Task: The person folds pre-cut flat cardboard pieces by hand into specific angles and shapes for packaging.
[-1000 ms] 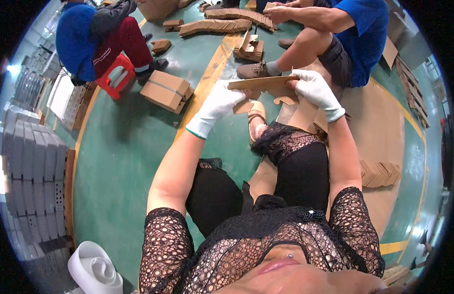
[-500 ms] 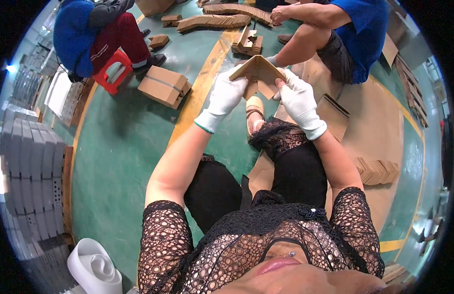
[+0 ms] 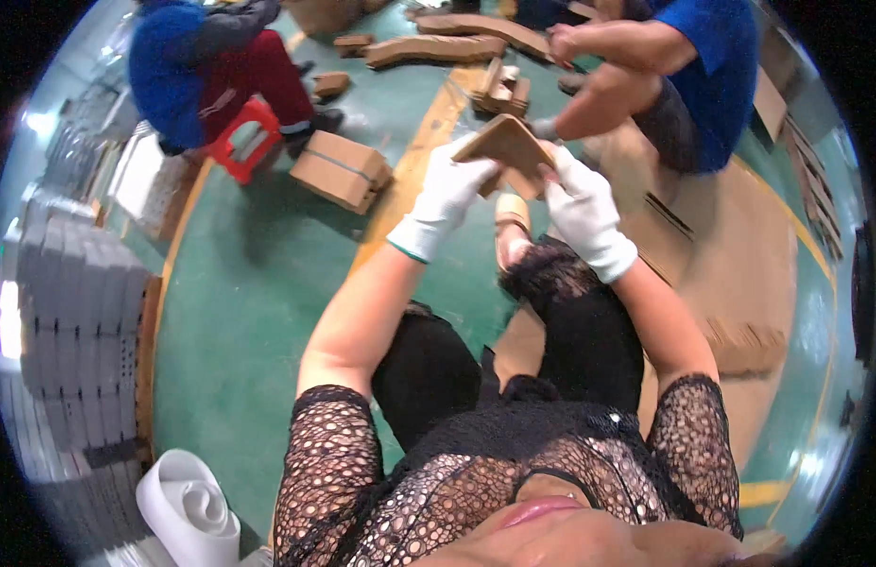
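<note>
A folded piece of brown cardboard [image 3: 506, 142], bent into an angled shape, is held up in front of me between both hands. My left hand [image 3: 454, 194], in a white knit glove, grips its left side with the fingers closed. On the other side my right hand [image 3: 584, 203], gloved the same way, pinches the right edge with the thumb on the near face. Part of the cardboard is hidden behind the fingers, and the picture is slightly blurred. Beyond it on the floor stands a small stack of folded cardboard pieces [image 3: 502, 87].
Two people in blue [image 3: 169, 80] [image 3: 717, 85] sit ahead, left and right. A strapped cardboard bundle [image 3: 339, 170] lies near a red stool [image 3: 244, 142]. Rows of cardboard pieces [image 3: 438, 49] lie far ahead. Flat cardboard sheet [image 3: 740, 246] is at right; grey stacks [image 3: 88, 321] and a white roll [image 3: 188, 506] are left.
The whole view has shifted, so the surroundings appear farther right and slightly lower. The cardboard has tilted a little in my hands, which both keep hold of it.
</note>
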`<control>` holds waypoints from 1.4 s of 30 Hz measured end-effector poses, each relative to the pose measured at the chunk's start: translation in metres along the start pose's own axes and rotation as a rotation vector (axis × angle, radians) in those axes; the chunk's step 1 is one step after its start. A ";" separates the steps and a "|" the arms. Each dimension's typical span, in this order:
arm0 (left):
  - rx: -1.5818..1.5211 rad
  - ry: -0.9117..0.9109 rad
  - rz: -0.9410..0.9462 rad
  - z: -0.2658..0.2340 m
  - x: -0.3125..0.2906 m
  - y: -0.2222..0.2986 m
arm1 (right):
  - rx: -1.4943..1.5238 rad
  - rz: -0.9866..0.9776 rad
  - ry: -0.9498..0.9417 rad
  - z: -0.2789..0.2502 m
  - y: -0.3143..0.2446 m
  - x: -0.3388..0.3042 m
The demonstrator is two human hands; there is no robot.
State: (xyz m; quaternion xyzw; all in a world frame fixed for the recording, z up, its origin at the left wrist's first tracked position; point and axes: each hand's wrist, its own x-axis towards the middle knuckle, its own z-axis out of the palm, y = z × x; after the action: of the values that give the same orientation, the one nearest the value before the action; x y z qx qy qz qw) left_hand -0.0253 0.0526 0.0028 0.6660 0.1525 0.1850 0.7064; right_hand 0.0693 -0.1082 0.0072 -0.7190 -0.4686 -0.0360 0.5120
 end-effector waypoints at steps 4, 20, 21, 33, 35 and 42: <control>-0.094 0.071 -0.020 0.006 0.000 -0.017 | -0.004 -0.024 -0.013 -0.001 -0.003 -0.004; -0.373 0.160 -0.246 0.015 0.002 -0.017 | -0.131 -0.099 -0.028 -0.006 0.002 -0.001; -0.371 0.162 -0.246 0.014 0.003 -0.019 | -0.131 -0.085 -0.031 -0.005 0.001 -0.001; -0.429 0.068 -0.159 0.011 0.008 -0.034 | -0.143 -0.096 -0.047 -0.006 0.005 -0.001; -0.423 0.068 -0.146 0.010 0.008 -0.035 | -0.142 -0.114 -0.037 -0.005 0.004 -0.001; -0.371 0.078 -0.169 0.007 0.009 -0.040 | -0.188 -0.071 -0.085 -0.004 -0.001 -0.002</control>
State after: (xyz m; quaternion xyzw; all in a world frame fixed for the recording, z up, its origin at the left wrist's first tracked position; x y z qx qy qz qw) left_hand -0.0115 0.0488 -0.0363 0.5016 0.1984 0.1754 0.8236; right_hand 0.0696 -0.1128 0.0090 -0.7476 -0.5095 -0.0673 0.4206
